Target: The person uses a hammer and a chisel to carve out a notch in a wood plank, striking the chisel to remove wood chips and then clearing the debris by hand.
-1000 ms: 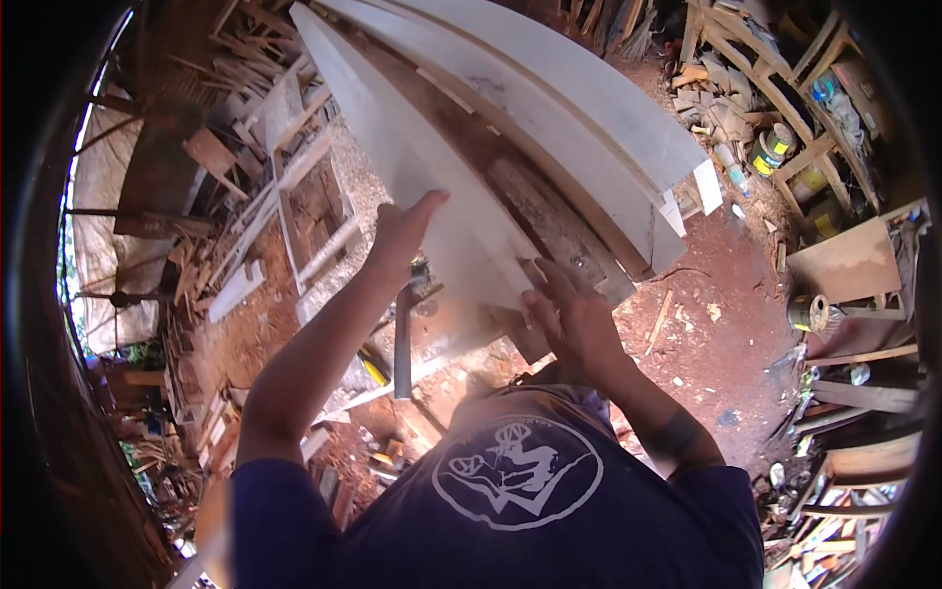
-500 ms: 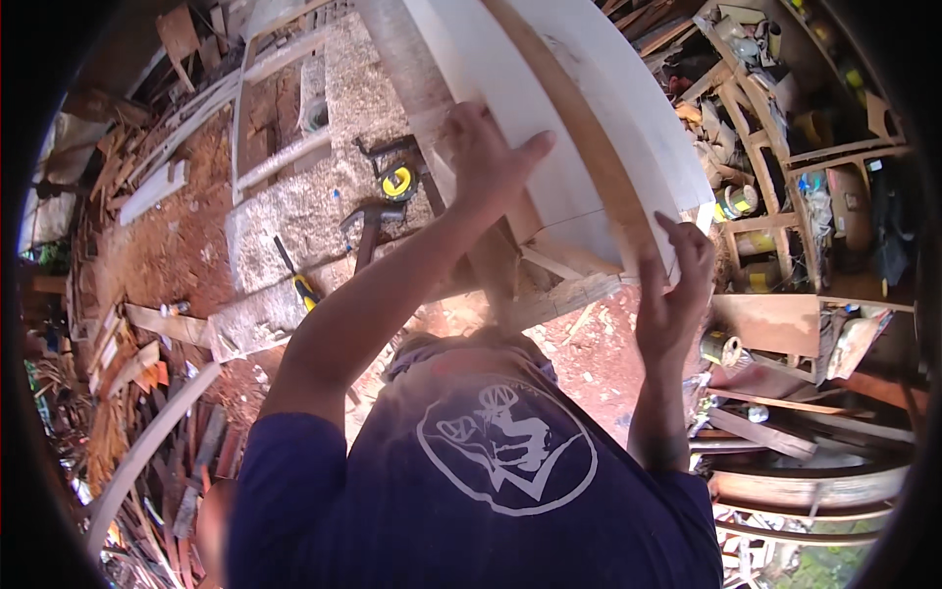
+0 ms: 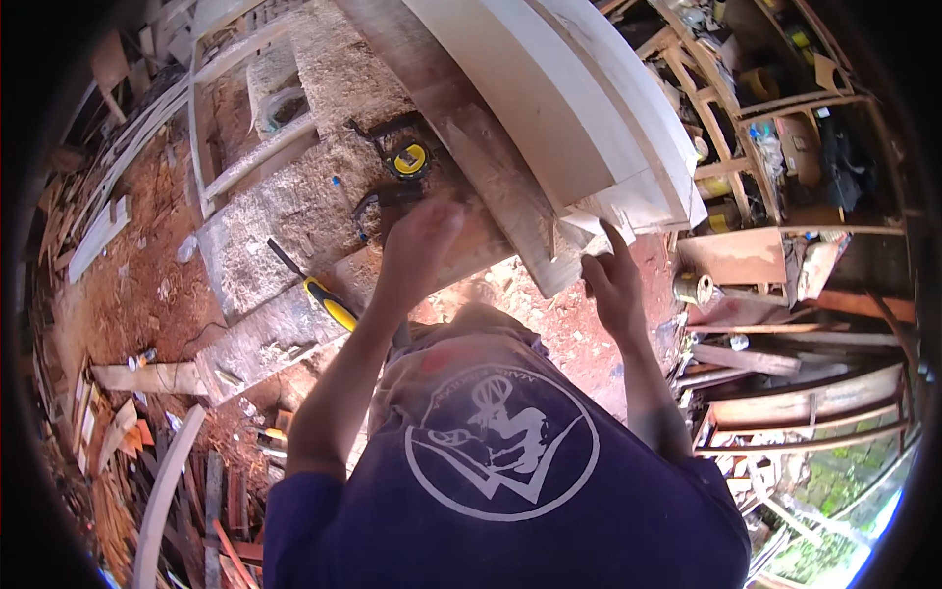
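A long curved wooden piece with pale panel faces (image 3: 549,108) rests on a dark plank (image 3: 461,137), running away from me. My right hand (image 3: 616,285) is at its near end, thumb and forefinger apart beside a small pale wood block (image 3: 579,232). Whether it presses on the wood is unclear. My left hand (image 3: 422,245) is over the bench beside a claw hammer (image 3: 389,198) and covers where its handle would be. Its fingers are mostly hidden. Just beyond the hammer lies a yellow and black tape measure (image 3: 408,159).
On the sawdust-strewn bench (image 3: 255,236) lies a yellow-handled tool (image 3: 329,304) with a thin dark blade. A wooden frame (image 3: 260,157) stands farther left. Scrap wood (image 3: 128,471) is heaped at lower left. Cluttered wooden shelves (image 3: 775,187) with cans stand on the right.
My left hand has left the curved piece and moved down and left to the hammer. My right hand has lowered slightly to the piece's near corner. The view has shifted.
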`<state>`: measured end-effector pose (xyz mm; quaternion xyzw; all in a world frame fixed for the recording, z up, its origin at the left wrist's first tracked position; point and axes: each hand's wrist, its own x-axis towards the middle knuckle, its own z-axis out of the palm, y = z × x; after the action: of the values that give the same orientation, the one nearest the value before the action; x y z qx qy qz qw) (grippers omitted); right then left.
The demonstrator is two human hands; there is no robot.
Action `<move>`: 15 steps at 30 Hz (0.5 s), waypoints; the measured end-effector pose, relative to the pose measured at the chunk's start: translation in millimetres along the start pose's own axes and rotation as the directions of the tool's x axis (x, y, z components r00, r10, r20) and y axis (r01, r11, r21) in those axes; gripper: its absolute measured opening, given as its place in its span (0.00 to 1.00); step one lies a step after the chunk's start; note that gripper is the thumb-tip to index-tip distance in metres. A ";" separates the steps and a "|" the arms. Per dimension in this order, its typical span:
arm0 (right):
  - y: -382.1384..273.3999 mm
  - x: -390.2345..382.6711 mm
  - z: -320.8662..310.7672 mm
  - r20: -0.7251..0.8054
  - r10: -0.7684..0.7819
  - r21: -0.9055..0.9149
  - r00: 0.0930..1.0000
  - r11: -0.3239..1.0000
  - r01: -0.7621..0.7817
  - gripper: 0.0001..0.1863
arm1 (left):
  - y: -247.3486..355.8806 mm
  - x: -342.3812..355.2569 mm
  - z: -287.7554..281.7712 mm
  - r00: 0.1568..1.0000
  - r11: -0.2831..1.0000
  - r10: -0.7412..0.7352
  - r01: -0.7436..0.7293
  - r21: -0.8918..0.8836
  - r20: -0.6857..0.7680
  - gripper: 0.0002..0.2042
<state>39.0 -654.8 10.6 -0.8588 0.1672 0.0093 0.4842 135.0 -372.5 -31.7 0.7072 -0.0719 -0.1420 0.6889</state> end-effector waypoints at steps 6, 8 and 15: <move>14.3 38.5 46.5 0.001 0.025 0.132 1.000 0.991 -0.025 0.47 | -13.2 -63.1 -43.4 0.981 0.974 -0.157 0.173 -0.149 0.113 0.09; -0.5 9.4 61.9 0.104 0.051 0.067 0.993 0.996 -0.058 0.38 | -12.6 -73.7 -62.1 0.983 0.967 -0.147 0.167 -0.192 0.112 0.07; 21.3 -12.5 60.0 -0.303 0.088 0.220 0.949 0.975 -0.020 0.21 | -18.9 -103.0 -97.0 0.974 0.973 -0.112 0.148 -0.180 0.195 0.10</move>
<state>29.7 -611.4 -36.7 -0.7873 0.2650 -0.1309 0.5411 64.6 -248.5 -39.0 0.6241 -0.0743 -0.2579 0.7338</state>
